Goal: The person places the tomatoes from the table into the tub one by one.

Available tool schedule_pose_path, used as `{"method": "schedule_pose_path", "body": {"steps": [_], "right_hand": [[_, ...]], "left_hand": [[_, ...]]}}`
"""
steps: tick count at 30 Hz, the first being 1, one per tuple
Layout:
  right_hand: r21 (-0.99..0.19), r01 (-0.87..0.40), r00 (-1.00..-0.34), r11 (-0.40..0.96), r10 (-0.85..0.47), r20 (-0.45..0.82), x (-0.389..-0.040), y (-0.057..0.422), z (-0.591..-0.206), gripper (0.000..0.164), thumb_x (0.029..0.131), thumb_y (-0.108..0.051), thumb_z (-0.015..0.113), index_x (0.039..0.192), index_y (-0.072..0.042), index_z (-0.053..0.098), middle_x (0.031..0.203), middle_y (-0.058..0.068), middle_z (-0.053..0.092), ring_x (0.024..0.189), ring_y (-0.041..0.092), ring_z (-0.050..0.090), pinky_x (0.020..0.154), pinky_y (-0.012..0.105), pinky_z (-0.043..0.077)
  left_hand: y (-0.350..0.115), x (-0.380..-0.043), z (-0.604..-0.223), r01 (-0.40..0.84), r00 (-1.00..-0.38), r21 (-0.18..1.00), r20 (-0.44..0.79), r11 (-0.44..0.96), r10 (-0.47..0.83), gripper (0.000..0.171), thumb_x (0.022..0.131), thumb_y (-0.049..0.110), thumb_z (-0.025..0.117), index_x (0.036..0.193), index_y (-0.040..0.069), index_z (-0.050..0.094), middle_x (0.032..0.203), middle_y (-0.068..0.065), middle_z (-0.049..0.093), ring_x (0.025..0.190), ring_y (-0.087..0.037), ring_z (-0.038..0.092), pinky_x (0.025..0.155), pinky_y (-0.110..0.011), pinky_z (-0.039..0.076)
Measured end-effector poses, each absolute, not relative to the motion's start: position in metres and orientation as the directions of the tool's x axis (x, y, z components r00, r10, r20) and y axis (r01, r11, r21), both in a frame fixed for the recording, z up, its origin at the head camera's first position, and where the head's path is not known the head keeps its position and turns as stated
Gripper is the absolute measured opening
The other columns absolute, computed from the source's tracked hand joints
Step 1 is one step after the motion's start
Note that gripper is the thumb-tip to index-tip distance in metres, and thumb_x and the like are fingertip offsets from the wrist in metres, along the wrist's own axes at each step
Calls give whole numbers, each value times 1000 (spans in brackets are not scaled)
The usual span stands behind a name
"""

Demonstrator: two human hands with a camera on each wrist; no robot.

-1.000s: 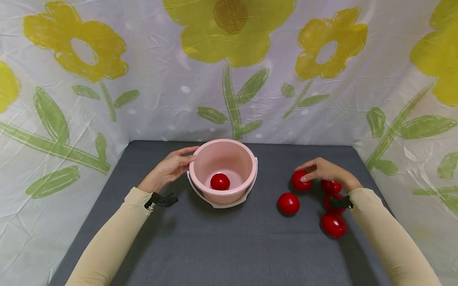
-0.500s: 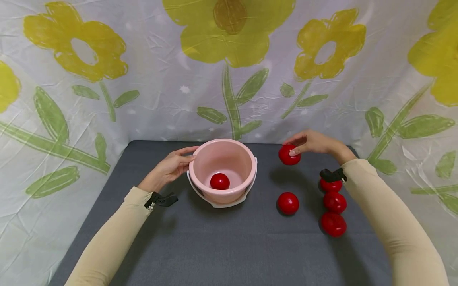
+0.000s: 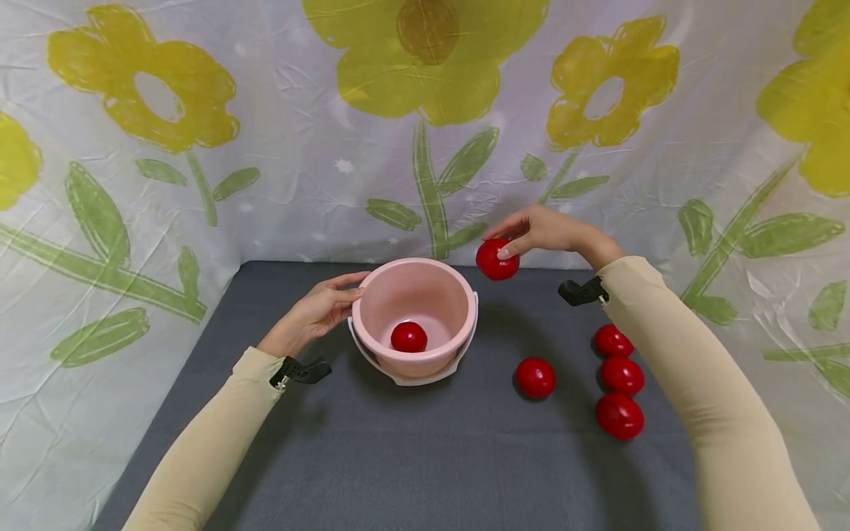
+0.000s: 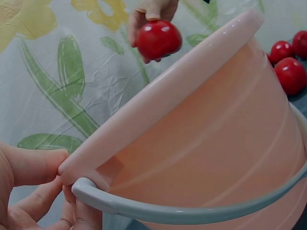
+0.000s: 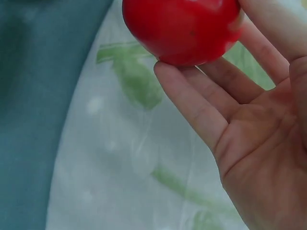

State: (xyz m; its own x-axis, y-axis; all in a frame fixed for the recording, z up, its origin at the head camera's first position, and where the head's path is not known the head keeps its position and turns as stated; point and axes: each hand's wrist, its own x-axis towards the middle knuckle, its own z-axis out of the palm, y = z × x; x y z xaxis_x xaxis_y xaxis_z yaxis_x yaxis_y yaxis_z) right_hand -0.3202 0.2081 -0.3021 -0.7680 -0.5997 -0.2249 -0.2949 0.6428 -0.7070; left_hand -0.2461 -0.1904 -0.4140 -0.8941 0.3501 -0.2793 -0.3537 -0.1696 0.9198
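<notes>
A pink bucket [image 3: 414, 363] stands left of the table's middle, its white handle [image 4: 192, 214] hanging down at the front. My left hand [image 3: 319, 310] pinches its rim at the left side, thumb on the edge and fingers beneath. One red tomato [image 3: 408, 337] lies inside on the bottom. Up in the air, right of the bucket and above its rim, my right hand [image 3: 547, 230] holds another tomato [image 3: 498, 259] between thumb and fingertips. The right wrist view shows this glossy held tomato [image 5: 184, 28] with the fingertips under it.
Right of the bucket a single tomato [image 3: 535, 377] rests on the dark grey tabletop [image 3: 425, 457]. Farther right, three tomatoes [image 3: 622, 376] form a column beside the right sleeve [image 3: 704, 398]. A flower-printed cloth [image 3: 285, 147] hangs behind and at both sides.
My right hand has lifted a tomato off the table and carried it up and left towards the bucket. The left hand and the bucket have stayed in place.
</notes>
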Motion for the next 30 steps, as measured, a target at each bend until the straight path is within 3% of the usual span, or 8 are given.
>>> {"method": "schedule_pose_path", "body": {"steps": [20,30], "right_hand": [[-730,-387,-652,564,-727,-216,-326,121,-292,42,88,-26,74,129,-20,67,123,4,71,111,18,67,90,38,59],[-784,-389,-543,485,-807,-230,-325,86,-306,43,89,-19,73,131,-12,66,125,7,70,115,21,66,92,37,58]], "left_hand": [[-192,-247,-416,-364,-889,913,-281,-184,362,60,100,1,52,156,5,28,107,5,69,88,-5,70,73,-20,59],[-192,-247,-416,-357,-888,920,-279,-164,367,62,99,3,53,156,4,28,113,3,65,93,-6,70,80,-21,59]]}}
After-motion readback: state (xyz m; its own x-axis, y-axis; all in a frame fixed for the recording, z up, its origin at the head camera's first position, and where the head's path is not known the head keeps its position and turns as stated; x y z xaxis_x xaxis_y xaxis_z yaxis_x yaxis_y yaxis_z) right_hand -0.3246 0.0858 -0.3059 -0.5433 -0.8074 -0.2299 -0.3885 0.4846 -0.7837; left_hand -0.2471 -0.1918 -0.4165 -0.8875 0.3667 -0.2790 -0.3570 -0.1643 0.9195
